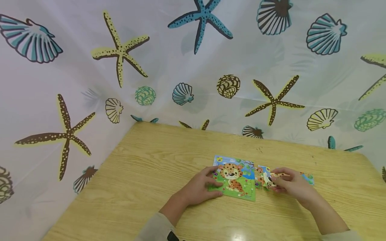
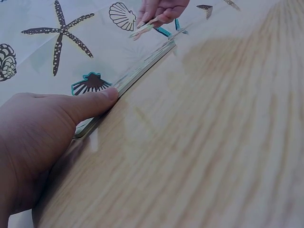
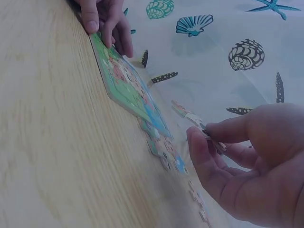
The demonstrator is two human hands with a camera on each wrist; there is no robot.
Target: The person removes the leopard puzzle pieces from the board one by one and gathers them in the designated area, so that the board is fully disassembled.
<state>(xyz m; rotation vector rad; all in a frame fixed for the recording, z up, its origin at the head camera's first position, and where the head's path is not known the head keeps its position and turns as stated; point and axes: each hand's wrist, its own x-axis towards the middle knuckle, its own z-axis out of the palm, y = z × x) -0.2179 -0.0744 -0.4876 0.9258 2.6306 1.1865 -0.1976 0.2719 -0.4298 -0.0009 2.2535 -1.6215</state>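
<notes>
A square picture puzzle board (image 1: 238,180) showing a spotted cartoon cub on green grass lies flat on the table. My left hand (image 1: 199,187) rests at its left side, fingers spread over the picture; in the left wrist view the thumb (image 2: 110,93) presses along the board's edge. To the right, my right hand (image 1: 297,189) pinches a jigsaw piece (image 3: 187,114) between thumb and fingers, raised above the tabletop. Loose jigsaw pieces (image 3: 159,148) lie under and beside that hand, partly hidden by it in the head view.
More jigsaw pieces (image 1: 308,178) stretch out to the right beyond the right hand. The light wood table (image 1: 144,160) ends at a white curtain (image 1: 169,67) printed with shells and starfish, at the back and left.
</notes>
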